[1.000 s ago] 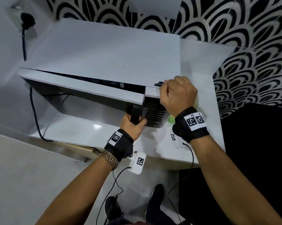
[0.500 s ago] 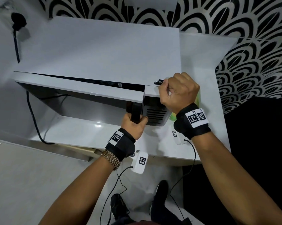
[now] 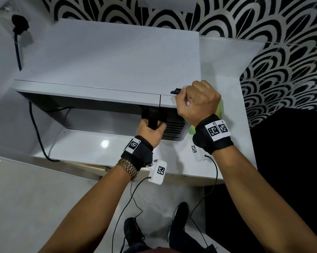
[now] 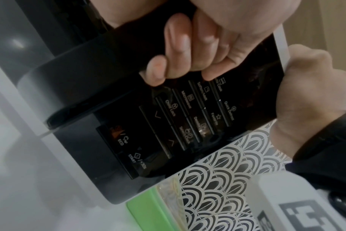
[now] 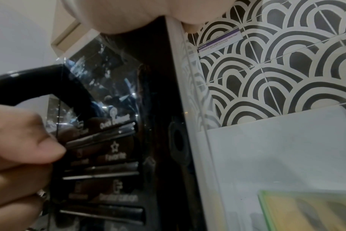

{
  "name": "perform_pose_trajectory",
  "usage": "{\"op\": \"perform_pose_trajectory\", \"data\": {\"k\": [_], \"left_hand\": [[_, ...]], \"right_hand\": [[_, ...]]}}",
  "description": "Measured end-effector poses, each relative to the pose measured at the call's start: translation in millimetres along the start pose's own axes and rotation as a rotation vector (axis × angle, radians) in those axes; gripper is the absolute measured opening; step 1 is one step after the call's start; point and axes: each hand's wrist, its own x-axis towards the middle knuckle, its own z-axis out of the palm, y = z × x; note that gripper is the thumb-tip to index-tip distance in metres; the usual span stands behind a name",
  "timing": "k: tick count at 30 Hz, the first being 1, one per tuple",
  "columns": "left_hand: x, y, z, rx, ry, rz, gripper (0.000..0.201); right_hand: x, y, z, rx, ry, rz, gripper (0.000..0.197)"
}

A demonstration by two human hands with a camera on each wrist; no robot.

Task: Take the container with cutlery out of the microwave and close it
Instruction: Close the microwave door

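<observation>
The white microwave (image 3: pixel 108 57) stands on a white counter (image 3: pixel 225 66), its door (image 3: pixel 90 96) flush with the body. My left hand (image 3: pixel 151 128) grips the black door handle (image 3: pixel 152 117), fingers (image 4: pixel 178 54) wrapped round it beside the control panel (image 4: pixel 188 117). My right hand (image 3: pixel 199 101) is curled over the microwave's top front right corner and holds it. The container with a green lid (image 3: pixel 220 108) sits on the counter right of the microwave, mostly hidden behind my right wrist; the container (image 5: pixel 306 211) shows yellowish contents that are blurred.
A black power cable (image 3: pixel 35 128) runs down from a wall plug (image 3: pixel 19 24) to the left of the microwave. Black-and-white patterned tiles (image 3: pixel 281 42) line the back wall. A dark unit (image 3: pixel 290 161) stands right of the counter. My feet (image 3: pixel 134 232) are below the counter edge.
The door, ajar on its left side earlier, has swung flush with the body as my left hand pushed the handle in. My right hand stayed on the corner.
</observation>
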Motion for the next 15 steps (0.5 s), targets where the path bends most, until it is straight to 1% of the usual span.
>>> {"op": "perform_pose_trajectory", "data": {"k": [2,4,6,8,9,13,14,15], "left_hand": [[-2.7,4.0,-1.4,-0.001,0.003,0.002,0.037],[-4.6,6.0,-3.8,-0.007,-0.011,0.005,0.045],[-8.5,12.6,-9.2,0.009,-0.051,0.033,0.048],[-11.2,14.2,-16.9,0.055,-0.140,0.097,0.043],[-12.3,14.1,-21.0,0.081,-0.185,0.129,0.037],[-16.5,17.1,-40.4,0.199,-0.365,0.195,0.016],[-19.1,19.6,-45.2,0.270,-0.389,0.202,0.015],[-19.3,18.5,-50.0,0.336,-0.408,0.236,0.021]], "right_hand": [[1.3,-1.5,-0.9,0.001,-0.020,0.000,0.039],[4.5,-4.1,-3.9,0.005,-0.058,0.014,0.039],[5.7,-6.9,-7.1,0.002,-0.091,0.028,0.039],[6.7,-11.1,-8.9,-0.018,-0.119,0.060,0.039],[7.3,-13.9,-10.4,-0.030,-0.126,0.083,0.039],[-0.2,-28.2,-19.4,-0.124,-0.141,0.212,0.041],[-4.0,-34.0,-21.4,-0.158,-0.136,0.240,0.041],[-8.7,-42.0,-24.1,-0.184,-0.131,0.258,0.041]]}}
